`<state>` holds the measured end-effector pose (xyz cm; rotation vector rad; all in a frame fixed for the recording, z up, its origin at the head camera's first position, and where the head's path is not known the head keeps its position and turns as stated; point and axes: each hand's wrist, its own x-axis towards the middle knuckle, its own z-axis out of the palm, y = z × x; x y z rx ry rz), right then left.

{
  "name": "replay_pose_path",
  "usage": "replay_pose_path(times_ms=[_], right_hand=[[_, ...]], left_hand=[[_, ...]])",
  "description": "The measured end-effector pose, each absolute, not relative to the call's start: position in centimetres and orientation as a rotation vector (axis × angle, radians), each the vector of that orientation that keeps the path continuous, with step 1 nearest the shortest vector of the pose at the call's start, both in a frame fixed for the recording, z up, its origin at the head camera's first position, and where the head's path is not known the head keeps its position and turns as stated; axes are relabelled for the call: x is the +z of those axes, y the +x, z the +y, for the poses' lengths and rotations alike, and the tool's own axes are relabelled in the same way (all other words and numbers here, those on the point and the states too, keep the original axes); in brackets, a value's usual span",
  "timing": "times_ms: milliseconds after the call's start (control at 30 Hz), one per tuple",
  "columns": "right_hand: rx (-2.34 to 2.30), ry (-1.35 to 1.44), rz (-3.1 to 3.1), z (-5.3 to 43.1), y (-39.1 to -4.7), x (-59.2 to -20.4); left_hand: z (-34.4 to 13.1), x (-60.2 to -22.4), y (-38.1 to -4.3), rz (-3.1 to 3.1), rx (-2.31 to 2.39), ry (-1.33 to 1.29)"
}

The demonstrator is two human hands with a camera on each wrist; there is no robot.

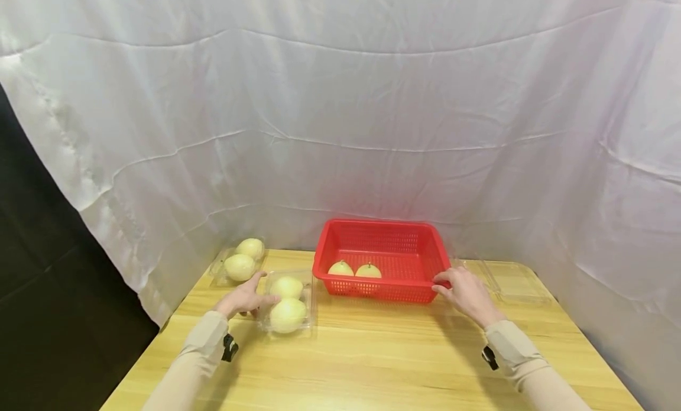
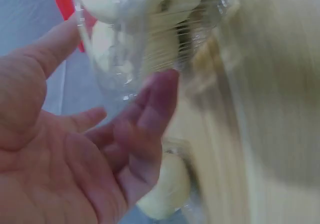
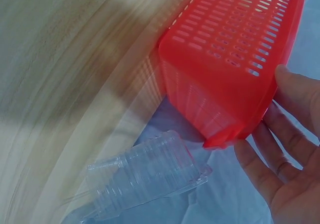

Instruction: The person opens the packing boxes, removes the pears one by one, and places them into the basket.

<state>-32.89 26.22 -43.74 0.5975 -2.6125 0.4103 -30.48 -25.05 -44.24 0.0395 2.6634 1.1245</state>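
Observation:
My left hand [image 1: 250,298] is at the left side of a clear plastic box [image 1: 311,316] with two pale yellow pears [image 1: 288,315] inside. In the left wrist view its thumb [image 2: 60,39] reaches the box's edge and its loosely bent fingers [image 2: 160,99] stand close to the box's side. My right hand [image 1: 468,293] grips the near right corner of a red plastic basket [image 1: 383,282], thumb on the outside and fingers round the rim. Two pears [image 1: 368,271] with stems lie in the basket at its near left.
Another clear box with two pears [image 1: 240,267] stands at the table's back left. Right of the basket lie clear, unfilled plastic boxes [image 1: 513,281], also in the right wrist view. A pale curtain [image 1: 372,115] hangs behind the wooden table [image 1: 372,363].

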Motion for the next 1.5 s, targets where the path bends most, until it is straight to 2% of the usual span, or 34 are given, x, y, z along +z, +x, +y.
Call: replay_pose_path(times_ms=[367, 767, 1067, 1500], right_hand=[[0.406, 0.610, -2.605, 26.2, -32.8, -43.7], [0.385, 0.618, -2.556, 24.6, -32.4, -44.5], [0.380, 0.695, -2.523, 23.0, -31.4, -45.0], [0.430, 1.014, -2.505, 19.6, -29.1, -46.7]], left_hand=[[-25.7, -45.1, -30.7, 2.430, 1.311, 0.017], [-23.6, -45.2, -29.7, 2.328, 1.341, 0.117], [-19.4, -45.6, -29.6, 2.331, 1.333, 0.293], [-13.6, -46.4, -29.6, 2.287, 1.394, 0.451]])
